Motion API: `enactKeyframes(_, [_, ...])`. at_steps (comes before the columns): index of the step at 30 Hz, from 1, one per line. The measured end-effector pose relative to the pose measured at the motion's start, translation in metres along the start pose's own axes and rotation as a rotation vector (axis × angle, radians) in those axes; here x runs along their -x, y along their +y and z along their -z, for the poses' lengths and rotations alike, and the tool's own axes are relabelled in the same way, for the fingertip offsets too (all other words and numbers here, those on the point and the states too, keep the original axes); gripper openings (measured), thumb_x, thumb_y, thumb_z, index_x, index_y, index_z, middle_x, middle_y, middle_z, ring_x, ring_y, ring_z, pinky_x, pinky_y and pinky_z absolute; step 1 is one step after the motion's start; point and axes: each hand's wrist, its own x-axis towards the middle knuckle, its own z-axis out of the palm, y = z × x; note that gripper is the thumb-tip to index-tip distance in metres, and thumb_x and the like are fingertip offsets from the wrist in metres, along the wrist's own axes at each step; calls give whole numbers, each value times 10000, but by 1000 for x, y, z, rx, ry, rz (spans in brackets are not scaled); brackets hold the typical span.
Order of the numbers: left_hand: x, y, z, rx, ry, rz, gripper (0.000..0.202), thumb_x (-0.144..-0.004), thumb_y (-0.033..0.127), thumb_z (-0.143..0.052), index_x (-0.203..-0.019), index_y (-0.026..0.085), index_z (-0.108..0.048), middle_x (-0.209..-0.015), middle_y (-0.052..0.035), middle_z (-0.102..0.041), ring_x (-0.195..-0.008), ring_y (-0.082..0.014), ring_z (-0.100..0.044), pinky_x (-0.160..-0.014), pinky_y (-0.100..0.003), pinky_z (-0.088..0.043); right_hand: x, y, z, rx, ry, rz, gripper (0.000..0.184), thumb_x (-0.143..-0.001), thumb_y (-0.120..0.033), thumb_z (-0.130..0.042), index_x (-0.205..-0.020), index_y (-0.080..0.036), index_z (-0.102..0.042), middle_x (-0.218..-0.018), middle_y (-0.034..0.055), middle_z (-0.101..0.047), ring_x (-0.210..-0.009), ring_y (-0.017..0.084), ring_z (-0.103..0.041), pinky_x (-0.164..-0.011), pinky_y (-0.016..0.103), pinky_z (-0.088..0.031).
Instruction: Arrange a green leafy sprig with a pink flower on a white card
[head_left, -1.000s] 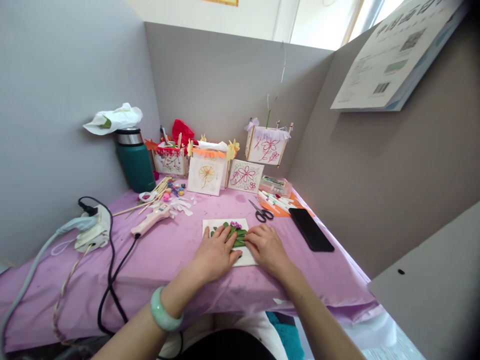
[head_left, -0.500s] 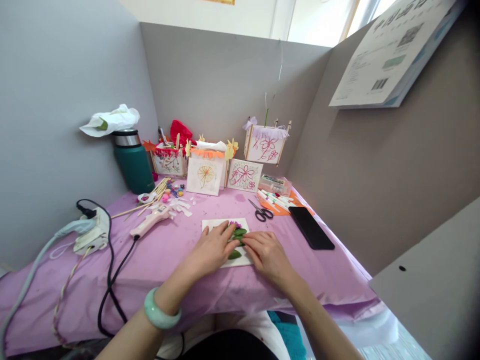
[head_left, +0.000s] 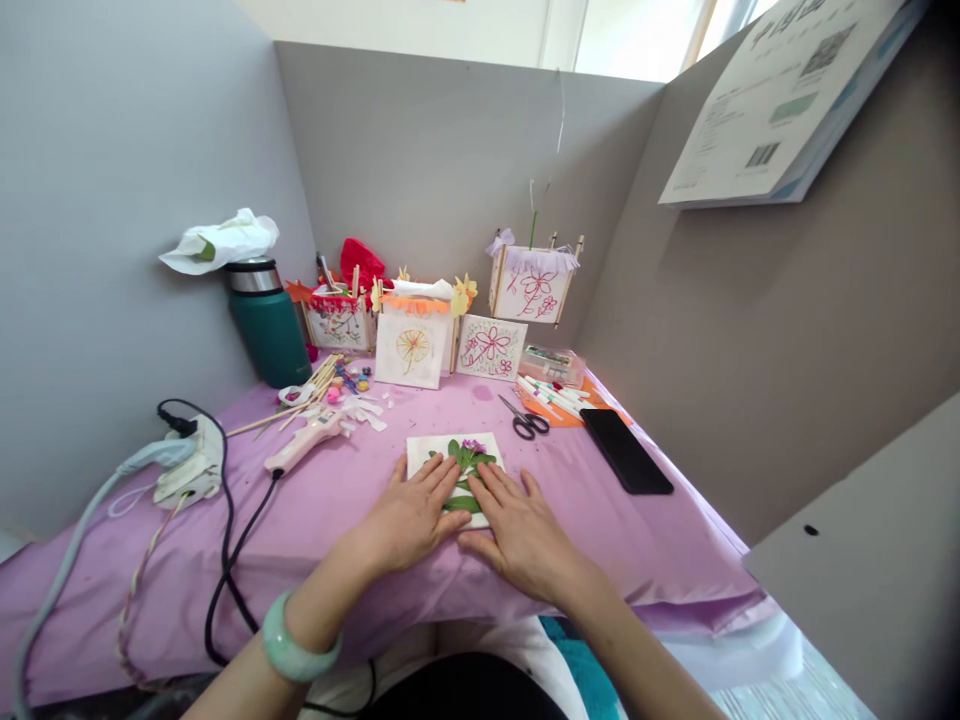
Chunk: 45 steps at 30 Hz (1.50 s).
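A white square card (head_left: 427, 449) lies on the purple tablecloth (head_left: 322, 510) near the front edge. Green leaves (head_left: 461, 455) and a small purple flower (head_left: 473, 446) are stuck on it. My left hand (head_left: 409, 515) lies flat with fingers stretched out over the card's near left part. My right hand (head_left: 521, 530) lies flat beside it, fingers spread, its fingertips touching the leaves at the card's near right corner. Neither hand holds anything. A green bangle (head_left: 289, 640) circles my left wrist.
A glue gun (head_left: 304, 442) with a black cord lies to the left by a power strip (head_left: 187, 465). Scissors (head_left: 525, 420), markers (head_left: 551, 397) and a black phone (head_left: 626, 452) lie to the right. Decorated paper boxes (head_left: 412, 345), wooden sticks and a green flask (head_left: 268, 320) stand at the back.
Both hands slid back toward me and flattened out, uncovering the leaves and flower on the card. The card sits in about the same place.
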Motion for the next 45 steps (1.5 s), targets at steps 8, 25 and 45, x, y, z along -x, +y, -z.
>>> enactKeyframes(8, [-7,-4,14,13,-15,1,672,-934,623,-240,-1483,237,-248,-1543,-108,-258,-1441,-267,-203,-1134,-595,-103,-2,0,10,-7,3,7,761,-893,-648,-399,-1471,-156,-334,-1526,166,-276,-1421,318,-241,-1122,611,-147])
enactKeyframes(25, [-25,-7,13,-22,-43,-5,776,-908,673,-151,-1493,167,-217,-1563,-109,-185,-1458,-266,-131,-1140,-600,-36,-13,1,8,-25,-39,-48,900,-863,-710,-369,-1496,-83,-243,-1550,187,-159,-1446,324,-143,-1138,599,-68])
enactKeyframes(45, [-28,-11,11,-27,-65,20,699,-920,650,-226,-1440,199,-347,-1534,-124,-306,-1425,-291,-234,-1114,-640,-82,-17,3,18,-24,-163,-43,894,-860,-710,-381,-1466,-54,-314,-1525,214,-254,-1432,341,-184,-1124,596,-115])
